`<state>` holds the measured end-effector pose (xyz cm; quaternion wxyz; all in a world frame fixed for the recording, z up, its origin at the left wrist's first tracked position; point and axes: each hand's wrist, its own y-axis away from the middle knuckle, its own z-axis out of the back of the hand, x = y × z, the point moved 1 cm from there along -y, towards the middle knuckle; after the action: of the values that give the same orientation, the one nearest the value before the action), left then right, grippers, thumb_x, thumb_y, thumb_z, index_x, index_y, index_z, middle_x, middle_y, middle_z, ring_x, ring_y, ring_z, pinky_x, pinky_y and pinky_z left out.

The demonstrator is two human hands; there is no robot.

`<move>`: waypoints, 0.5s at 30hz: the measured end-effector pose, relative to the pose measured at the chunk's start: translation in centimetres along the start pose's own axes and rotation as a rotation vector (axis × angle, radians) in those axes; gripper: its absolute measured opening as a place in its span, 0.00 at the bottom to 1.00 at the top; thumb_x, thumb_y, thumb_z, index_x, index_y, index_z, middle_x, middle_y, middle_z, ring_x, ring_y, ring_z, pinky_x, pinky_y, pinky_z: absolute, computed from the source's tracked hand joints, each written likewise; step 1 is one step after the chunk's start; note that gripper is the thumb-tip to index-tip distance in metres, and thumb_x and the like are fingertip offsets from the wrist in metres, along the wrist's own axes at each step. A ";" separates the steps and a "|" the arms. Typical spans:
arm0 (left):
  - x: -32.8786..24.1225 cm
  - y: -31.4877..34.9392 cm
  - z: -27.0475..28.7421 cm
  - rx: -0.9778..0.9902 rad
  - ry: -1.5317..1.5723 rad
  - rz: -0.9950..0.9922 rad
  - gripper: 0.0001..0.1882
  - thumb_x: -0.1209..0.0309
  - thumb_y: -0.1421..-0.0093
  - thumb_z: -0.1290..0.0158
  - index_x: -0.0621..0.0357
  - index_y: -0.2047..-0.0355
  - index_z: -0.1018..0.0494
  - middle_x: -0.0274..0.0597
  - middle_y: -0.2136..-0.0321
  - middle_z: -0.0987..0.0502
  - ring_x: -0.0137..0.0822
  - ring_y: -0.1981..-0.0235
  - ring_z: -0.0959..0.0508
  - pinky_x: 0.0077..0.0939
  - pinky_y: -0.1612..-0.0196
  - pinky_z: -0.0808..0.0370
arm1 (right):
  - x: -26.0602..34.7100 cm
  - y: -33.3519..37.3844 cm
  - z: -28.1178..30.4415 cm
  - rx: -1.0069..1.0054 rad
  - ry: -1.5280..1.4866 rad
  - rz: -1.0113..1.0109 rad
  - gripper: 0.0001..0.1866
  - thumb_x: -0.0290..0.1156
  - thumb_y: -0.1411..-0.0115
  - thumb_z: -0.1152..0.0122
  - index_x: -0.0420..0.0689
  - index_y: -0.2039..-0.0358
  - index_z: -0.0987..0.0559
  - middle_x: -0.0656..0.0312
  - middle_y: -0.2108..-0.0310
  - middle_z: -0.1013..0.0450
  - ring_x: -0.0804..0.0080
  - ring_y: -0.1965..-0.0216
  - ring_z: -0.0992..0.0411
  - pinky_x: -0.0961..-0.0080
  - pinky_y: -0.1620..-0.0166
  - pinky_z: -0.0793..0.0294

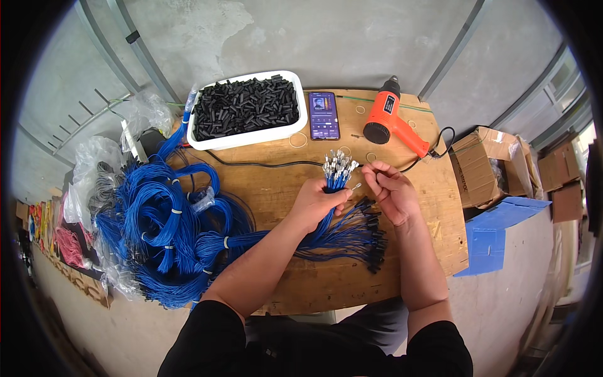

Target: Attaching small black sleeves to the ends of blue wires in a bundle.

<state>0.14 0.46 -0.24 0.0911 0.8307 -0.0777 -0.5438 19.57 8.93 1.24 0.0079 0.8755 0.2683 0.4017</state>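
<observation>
My left hand (316, 204) is closed around a bundle of blue wires (338, 185) near the middle of the table. Bright metal terminals (339, 164) stick up in a cluster above its fingers, and one leans out to the right. Just right of that cluster, my right hand (396, 191) is raised with thumb and fingers curled together; whatever is between them, if anything, is too small to make out. Below the hands fan out blue wires with black sleeves (370, 242) on their ends, lying on the wood.
Large coils of blue wire (163, 220) cover the table's left side. Behind stand a white tray (303, 107) of short black tubes, a phone (324, 116) and an orange heat gun (386, 116). Rubber bands (298, 140) and a black cord (264, 164) lie about. Cardboard boxes (487, 166) stand at right.
</observation>
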 end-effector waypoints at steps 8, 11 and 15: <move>0.1 -0.2 -0.1 0.024 -0.007 -0.011 0.09 0.71 0.40 0.37 0.63 0.64 0.23 0.33 0.75 0.24 0.23 0.77 0.26 0.20 0.73 0.27 | 0.1 -0.6 1.2 -0.075 -0.071 0.140 0.12 0.13 0.34 0.53 0.31 0.52 0.27 0.48 0.50 0.26 0.60 0.46 0.25 0.73 0.41 0.23; 0.1 -0.2 0.0 0.018 -0.013 -0.015 0.09 0.71 0.40 0.38 0.63 0.64 0.23 0.34 0.75 0.24 0.23 0.77 0.26 0.20 0.73 0.26 | 0.1 -0.4 0.8 -0.054 -0.035 0.134 0.11 0.14 0.34 0.53 0.31 0.52 0.27 0.48 0.49 0.27 0.60 0.46 0.25 0.73 0.42 0.22; 0.3 -0.3 0.2 0.019 -0.008 -0.016 0.08 0.71 0.40 0.38 0.63 0.65 0.24 0.34 0.76 0.24 0.24 0.77 0.26 0.20 0.73 0.27 | 0.0 0.0 0.1 -0.036 0.018 0.121 0.11 0.14 0.34 0.54 0.31 0.52 0.29 0.48 0.49 0.27 0.60 0.46 0.25 0.73 0.41 0.23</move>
<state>0.07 0.67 -0.61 0.0785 0.8300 -0.0765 -0.5468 19.63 8.98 1.22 -0.0031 0.8862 0.2076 0.4142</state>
